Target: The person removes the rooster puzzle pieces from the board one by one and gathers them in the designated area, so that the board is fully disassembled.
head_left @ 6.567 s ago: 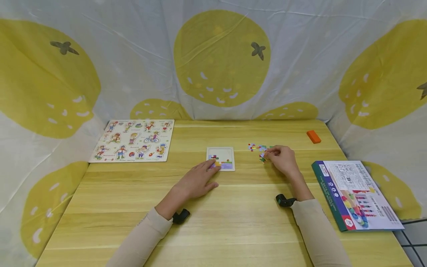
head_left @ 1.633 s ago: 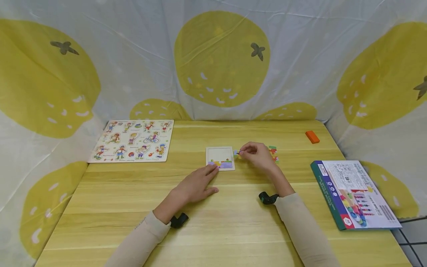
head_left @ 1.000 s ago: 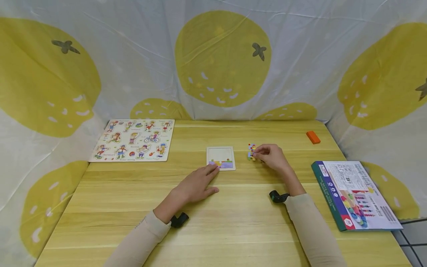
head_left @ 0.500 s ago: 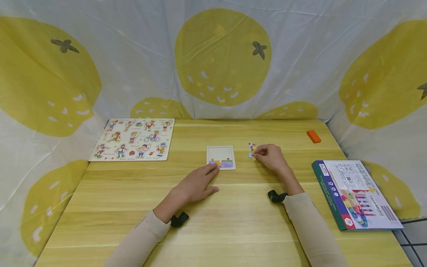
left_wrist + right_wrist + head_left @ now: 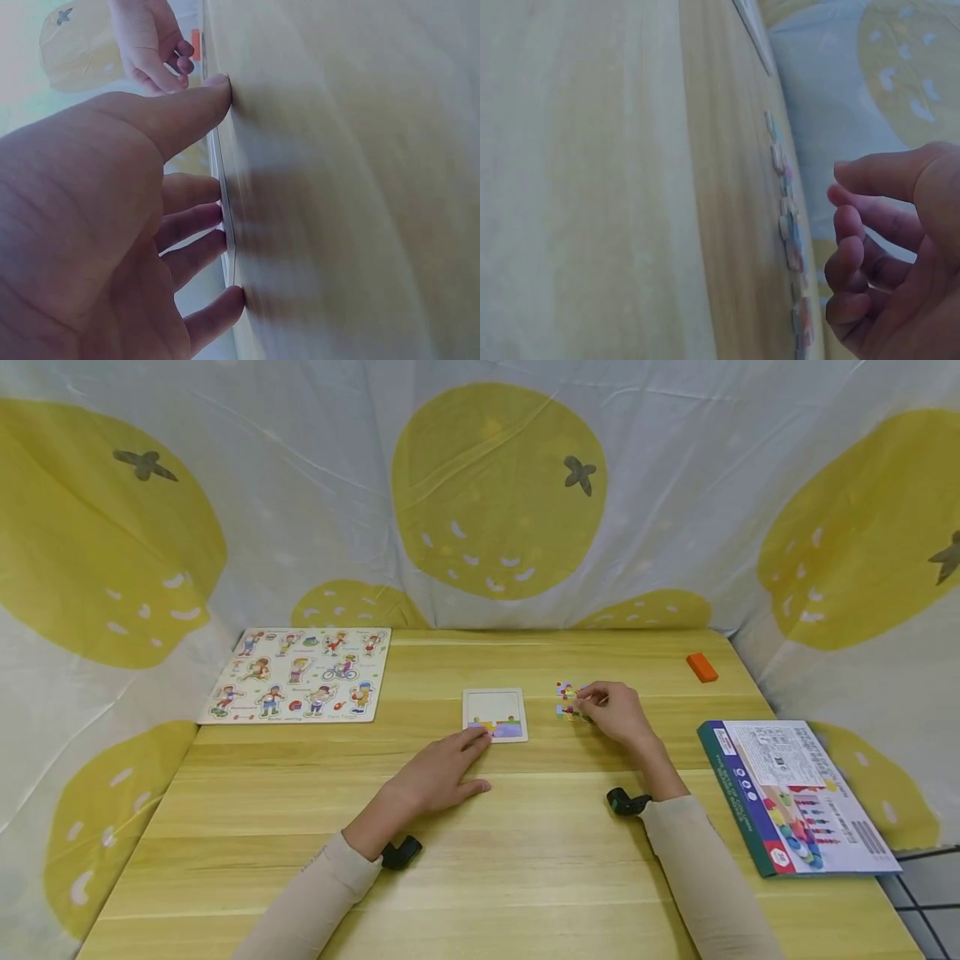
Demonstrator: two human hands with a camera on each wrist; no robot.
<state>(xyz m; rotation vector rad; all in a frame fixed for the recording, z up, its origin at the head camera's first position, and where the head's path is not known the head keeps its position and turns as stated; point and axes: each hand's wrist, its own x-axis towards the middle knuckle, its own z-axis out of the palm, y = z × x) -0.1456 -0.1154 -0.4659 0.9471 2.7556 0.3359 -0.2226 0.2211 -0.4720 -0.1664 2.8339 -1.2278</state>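
My left hand lies with fingers extended, fingertips on the lower edge of a small square puzzle tray. In the left wrist view, the left fingers touch the tray's edge. A row of purple, yellow and green pieces fills the tray's bottom; above it the base is pale and bare. To the right, my right hand hovers over loose jigsaw pieces, partly hiding them. In the right wrist view, the right hand's thumb and index finger are close together, nothing visible between them, above the pieces.
A board of sports figures lies at the back left. An orange block sits at the back right. A flat colourful box lies on the right edge of the table. A fruit-patterned cloth hangs behind.
A dark red and green piece left the tray's left side; my right hand held a piece beside the tray, then moved back right over the loose pieces. My left hand stays nearly still.
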